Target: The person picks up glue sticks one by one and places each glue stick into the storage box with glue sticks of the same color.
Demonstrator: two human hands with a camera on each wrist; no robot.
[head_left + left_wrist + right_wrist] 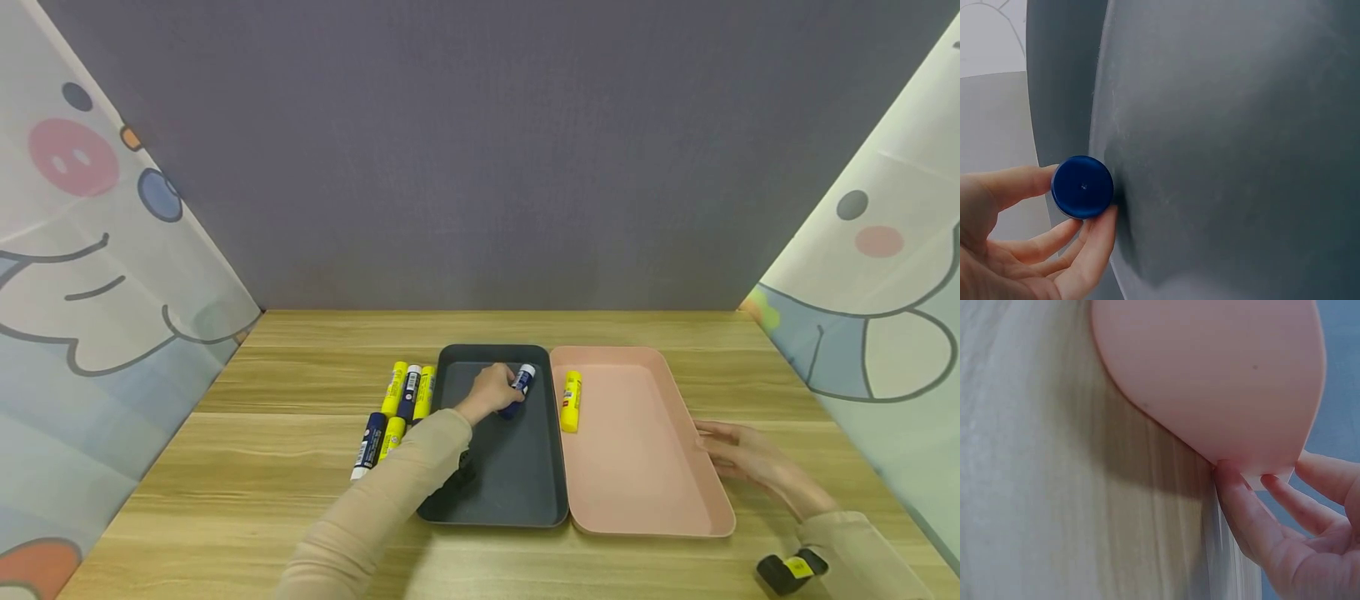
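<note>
My left hand [491,392] is over the dark grey tray [517,512] and pinches a dark blue glue stick [522,379] with a white end. In the left wrist view the thumb and fingertips hold its round blue end [1082,187], near the tray's wall; whether it touches the tray I cannot tell. My right hand [742,454] rests against the outer right side of the pink tray [645,492]. The right wrist view has its fairly straight fingers [1241,506] touching that wall. A yellow glue stick [571,402] lies inside the pink tray along its left side.
Left of the dark tray, several yellow and dark blue glue sticks [411,392] lie in two rows on the wooden table [247,467], partly behind the left sleeve [390,500]. The two trays stand side by side. A grey wall [495,167] rises behind the table.
</note>
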